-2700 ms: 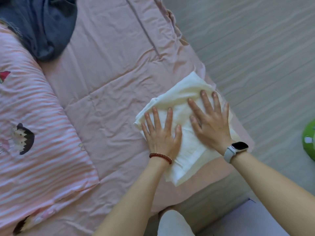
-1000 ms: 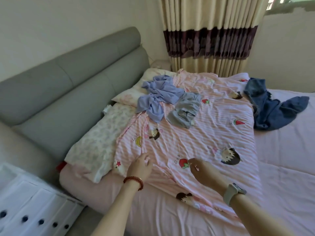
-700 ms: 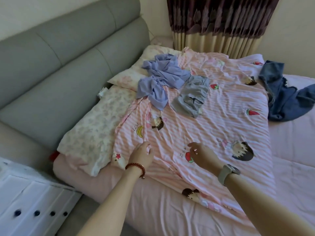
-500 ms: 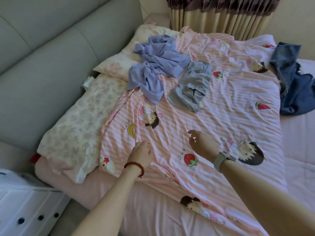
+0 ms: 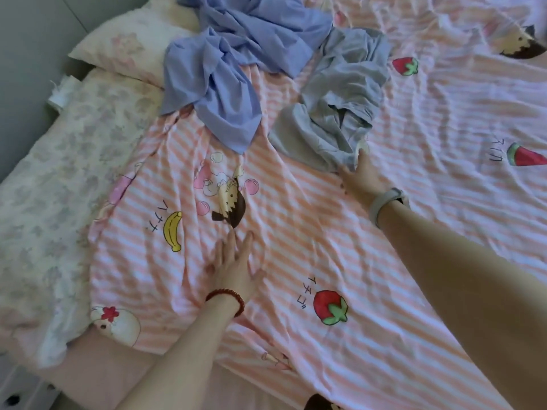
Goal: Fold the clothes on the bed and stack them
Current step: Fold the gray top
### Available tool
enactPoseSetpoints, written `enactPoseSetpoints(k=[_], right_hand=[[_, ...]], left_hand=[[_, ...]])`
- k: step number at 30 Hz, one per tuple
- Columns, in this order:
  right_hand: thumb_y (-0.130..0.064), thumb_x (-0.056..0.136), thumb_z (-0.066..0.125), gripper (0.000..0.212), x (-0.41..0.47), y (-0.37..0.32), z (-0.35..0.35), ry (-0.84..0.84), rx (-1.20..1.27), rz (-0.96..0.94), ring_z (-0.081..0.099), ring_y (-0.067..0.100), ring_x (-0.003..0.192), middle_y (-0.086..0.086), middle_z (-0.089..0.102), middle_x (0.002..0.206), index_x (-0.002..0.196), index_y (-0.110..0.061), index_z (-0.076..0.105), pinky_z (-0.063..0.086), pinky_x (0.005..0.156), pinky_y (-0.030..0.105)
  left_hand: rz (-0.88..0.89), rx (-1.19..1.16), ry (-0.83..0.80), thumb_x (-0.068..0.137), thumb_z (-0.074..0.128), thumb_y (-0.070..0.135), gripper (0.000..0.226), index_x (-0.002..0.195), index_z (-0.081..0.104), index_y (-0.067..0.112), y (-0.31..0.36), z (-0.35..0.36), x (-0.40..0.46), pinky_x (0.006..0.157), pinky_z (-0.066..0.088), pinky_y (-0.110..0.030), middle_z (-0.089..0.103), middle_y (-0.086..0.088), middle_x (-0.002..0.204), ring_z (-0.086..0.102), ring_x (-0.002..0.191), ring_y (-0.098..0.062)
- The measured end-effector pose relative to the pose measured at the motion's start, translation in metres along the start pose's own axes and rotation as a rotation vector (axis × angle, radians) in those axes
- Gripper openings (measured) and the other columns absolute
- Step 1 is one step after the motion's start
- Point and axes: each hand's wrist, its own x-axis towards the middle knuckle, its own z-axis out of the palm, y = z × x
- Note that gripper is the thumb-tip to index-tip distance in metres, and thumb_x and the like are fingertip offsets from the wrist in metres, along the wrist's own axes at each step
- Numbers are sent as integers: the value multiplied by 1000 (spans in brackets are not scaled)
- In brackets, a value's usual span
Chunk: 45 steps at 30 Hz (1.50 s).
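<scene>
Here, a crumpled grey garment (image 5: pixel 334 105) is seen on the pink striped duvet (image 5: pixel 296 232), just beside a rumpled lavender-blue shirt (image 5: pixel 225 69) near the floral pillows (image 5: pixel 59 161). The right hand (image 5: pixel 359 176) is stretched to the grey garment's lower edge, its fingers hidden by the cloth. The left hand (image 5: pixel 233 267) is laid flat, fingers straight, on the duvet.

Soft daylight, brightest at upper right, washing out the striped duvet (image 5: pixel 444 119) there. Faint shadows, no harsh glare. Slight motion blur overall; wide-angle stretch at edges.
</scene>
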Motion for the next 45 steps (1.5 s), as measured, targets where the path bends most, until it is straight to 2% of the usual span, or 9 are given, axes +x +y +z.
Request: enactPoseSetpoints(k=[4,11,14,24,28,33,35,40,45], right_hand=[[-20,95,46,40,13,-8,11,-69,352,175,49,14,66,14,51,100,132,-5,38,49,64,29],[-22,93,50,16,-48,-10,17,208,259,-28,59,27,87,7,58,93,102,-11,56,50,77,39],[-15,93,51,6,-114,6,14,206,247,-72,56,16,78,-1,58,84,96,-15,56,45,70,18],[-13,90,54,12,-332,63,-4,206,37,-62,47,-3,67,-14,44,65,81,-11,62,35,60,10],[-31,87,46,29,-407,87,-29,341,-80,-97,41,4,63,-15,37,64,66,-12,55,32,59,16],[-25,87,49,38,-469,108,-53,563,-196,-75,38,9,59,-6,41,63,52,-11,45,30,54,22],[-25,87,50,38,-486,121,-56,601,-214,-51,37,7,62,-7,44,65,52,-11,47,30,56,20],[-30,82,54,24,-507,165,-66,554,-288,9,51,15,74,3,59,79,80,-9,66,42,66,22],[2,75,68,14,-494,196,-101,579,-295,29,49,17,74,10,52,81,87,-2,64,41,68,23]], left_hand=[[10,8,-13,90,50,45,83,147,-9,34,-2,3,8,116,-1,-38,-19,-3,156,-14,143,-30],[3,-191,-24,92,52,30,69,149,13,30,3,-15,-4,116,9,-38,-7,-1,158,-5,145,-25],[15,-377,47,94,50,20,50,141,36,20,12,-25,-30,112,22,-35,17,-3,154,13,142,-22],[543,-277,32,91,50,6,41,131,50,8,57,-22,-145,105,23,-21,46,-8,136,39,127,-23],[715,-201,-15,93,52,20,44,136,45,14,88,-15,-170,107,23,-24,40,-6,140,36,130,-23],[591,30,-232,87,52,53,77,148,14,25,135,27,-185,111,23,-40,11,-5,154,14,140,-26],[584,165,-217,86,52,57,77,147,17,28,147,49,-187,110,25,-42,15,-5,153,18,138,-28],[741,271,-57,93,47,27,26,112,62,17,167,79,-183,96,34,-34,49,-3,131,40,122,-24],[685,-316,-27,88,51,8,13,77,49,14,178,56,-197,89,37,-27,59,-9,125,51,116,-23]])
